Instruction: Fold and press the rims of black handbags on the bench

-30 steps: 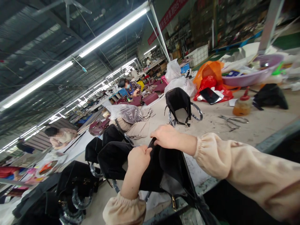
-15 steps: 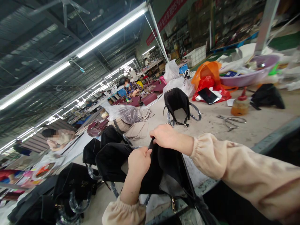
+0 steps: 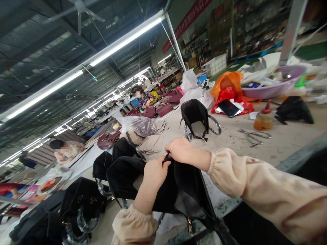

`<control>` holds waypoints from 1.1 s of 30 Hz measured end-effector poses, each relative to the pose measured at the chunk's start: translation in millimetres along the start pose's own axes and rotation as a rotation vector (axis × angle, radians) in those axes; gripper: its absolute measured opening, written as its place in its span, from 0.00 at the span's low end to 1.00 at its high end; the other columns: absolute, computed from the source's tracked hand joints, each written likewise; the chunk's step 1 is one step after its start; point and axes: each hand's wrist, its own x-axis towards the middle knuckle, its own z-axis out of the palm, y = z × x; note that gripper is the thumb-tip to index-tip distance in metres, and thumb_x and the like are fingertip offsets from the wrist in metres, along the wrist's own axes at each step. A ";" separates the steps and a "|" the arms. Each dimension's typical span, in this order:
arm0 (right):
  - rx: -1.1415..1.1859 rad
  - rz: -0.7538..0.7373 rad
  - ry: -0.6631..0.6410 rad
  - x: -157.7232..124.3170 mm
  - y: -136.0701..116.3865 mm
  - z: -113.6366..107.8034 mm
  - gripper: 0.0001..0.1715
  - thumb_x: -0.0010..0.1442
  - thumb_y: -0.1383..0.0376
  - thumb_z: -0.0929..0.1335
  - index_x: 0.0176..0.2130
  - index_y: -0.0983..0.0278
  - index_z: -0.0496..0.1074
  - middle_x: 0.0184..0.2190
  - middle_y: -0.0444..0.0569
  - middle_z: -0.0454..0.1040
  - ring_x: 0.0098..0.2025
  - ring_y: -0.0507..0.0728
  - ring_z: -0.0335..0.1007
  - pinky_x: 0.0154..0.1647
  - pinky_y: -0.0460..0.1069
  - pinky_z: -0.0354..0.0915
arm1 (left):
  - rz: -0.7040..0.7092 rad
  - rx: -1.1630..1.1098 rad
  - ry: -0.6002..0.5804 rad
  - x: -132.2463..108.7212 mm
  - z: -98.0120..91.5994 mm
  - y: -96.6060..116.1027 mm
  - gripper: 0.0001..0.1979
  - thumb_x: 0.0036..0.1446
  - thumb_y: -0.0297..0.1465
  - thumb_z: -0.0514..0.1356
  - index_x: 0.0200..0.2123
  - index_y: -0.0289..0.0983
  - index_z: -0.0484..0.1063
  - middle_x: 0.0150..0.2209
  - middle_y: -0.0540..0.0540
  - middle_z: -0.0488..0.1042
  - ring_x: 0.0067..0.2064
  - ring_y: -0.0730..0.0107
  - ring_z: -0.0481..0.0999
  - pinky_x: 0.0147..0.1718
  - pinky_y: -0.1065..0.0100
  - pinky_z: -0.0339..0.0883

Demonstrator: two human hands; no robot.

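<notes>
Just nearer the wearer than the far bag (image 3: pixel 195 114), the left hand (image 3: pixel 155 173) and right hand (image 3: pixel 181 149) pinch the upper edge of an open black bag (image 3: pixel 190 178), close together. The open black bag spreads beneath both hands; scissors (image 3: pixel 250 133) lie right of the far bag.

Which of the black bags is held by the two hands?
The bag between the two beige sleeves, with a gold zip pull hanging. Left hand and right hand pinch it; neither grips the other bags.
</notes>
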 end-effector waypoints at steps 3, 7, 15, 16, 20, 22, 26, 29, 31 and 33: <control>0.002 0.007 0.009 -3.0 3.8 -0.3 0.13 0.55 0.60 0.67 0.41 0.58 0.77 0.36 0.51 0.79 0.41 0.61 0.74 0.36 0.49 0.65 | -0.030 -0.008 0.022 5.8 3.8 -0.2 0.13 0.61 0.37 0.54 0.32 0.39 0.77 0.32 0.44 0.80 0.36 0.62 0.77 0.31 0.68 0.56; 0.002 0.009 0.025 -10.3 9.8 -2.6 0.18 0.56 0.60 0.66 0.46 0.57 0.74 0.38 0.50 0.78 0.43 0.60 0.74 0.38 0.49 0.65 | -0.060 -0.026 0.039 10.5 9.8 -1.4 0.15 0.61 0.36 0.53 0.28 0.38 0.75 0.29 0.45 0.78 0.33 0.64 0.76 0.28 0.68 0.53; -0.014 0.070 0.043 -11.0 9.5 -1.7 0.14 0.57 0.63 0.64 0.40 0.61 0.76 0.36 0.53 0.78 0.41 0.61 0.74 0.37 0.50 0.65 | -0.049 -0.028 0.069 12.5 14.6 1.6 0.15 0.61 0.36 0.53 0.27 0.38 0.74 0.27 0.46 0.77 0.31 0.66 0.75 0.27 0.68 0.51; -0.015 0.077 0.043 -9.9 9.0 -1.5 0.14 0.57 0.64 0.63 0.40 0.61 0.76 0.35 0.54 0.78 0.41 0.61 0.74 0.37 0.50 0.65 | -0.048 -0.027 0.069 12.3 14.7 2.3 0.15 0.61 0.36 0.53 0.27 0.38 0.73 0.27 0.47 0.77 0.31 0.66 0.75 0.27 0.68 0.51; -0.014 0.091 0.035 -6.7 7.2 -0.7 0.14 0.57 0.65 0.63 0.39 0.63 0.76 0.35 0.55 0.78 0.41 0.61 0.74 0.39 0.50 0.65 | -0.050 -0.019 0.063 11.5 14.7 4.8 0.14 0.61 0.36 0.53 0.29 0.38 0.74 0.28 0.46 0.78 0.32 0.65 0.75 0.27 0.68 0.51; -0.010 0.087 0.038 -5.7 6.2 0.7 0.14 0.57 0.66 0.63 0.39 0.64 0.77 0.35 0.56 0.78 0.42 0.61 0.73 0.41 0.50 0.65 | -0.047 -0.014 0.063 11.0 15.0 5.2 0.14 0.62 0.36 0.52 0.31 0.38 0.74 0.29 0.46 0.78 0.32 0.65 0.76 0.27 0.68 0.52; 0.009 0.085 0.070 -2.8 4.2 6.2 0.13 0.57 0.66 0.64 0.38 0.65 0.76 0.36 0.57 0.77 0.42 0.62 0.73 0.40 0.50 0.65 | -0.025 -0.002 0.059 10.8 15.7 4.3 0.17 0.64 0.39 0.49 0.34 0.39 0.75 0.32 0.45 0.79 0.35 0.64 0.77 0.29 0.68 0.56; 0.041 0.065 0.098 -1.0 5.4 7.4 0.12 0.56 0.67 0.65 0.38 0.63 0.76 0.35 0.55 0.78 0.41 0.61 0.74 0.39 0.51 0.66 | -0.032 0.013 0.051 12.7 15.0 4.3 0.21 0.65 0.40 0.47 0.32 0.39 0.75 0.32 0.43 0.79 0.35 0.63 0.78 0.30 0.68 0.58; 0.073 0.033 0.120 -3.4 8.6 4.1 0.13 0.55 0.66 0.65 0.41 0.61 0.76 0.36 0.51 0.78 0.41 0.60 0.74 0.39 0.50 0.66 | -0.053 0.022 0.048 15.0 14.0 5.5 0.20 0.64 0.39 0.47 0.32 0.37 0.76 0.31 0.41 0.79 0.35 0.60 0.78 0.31 0.67 0.60; 0.097 0.008 0.153 -12.4 13.1 -1.6 0.18 0.56 0.64 0.66 0.47 0.59 0.74 0.41 0.49 0.77 0.44 0.58 0.73 0.43 0.49 0.66 | -0.076 0.024 0.049 17.8 12.7 7.6 0.20 0.63 0.38 0.47 0.33 0.36 0.77 0.32 0.39 0.79 0.36 0.57 0.78 0.32 0.65 0.62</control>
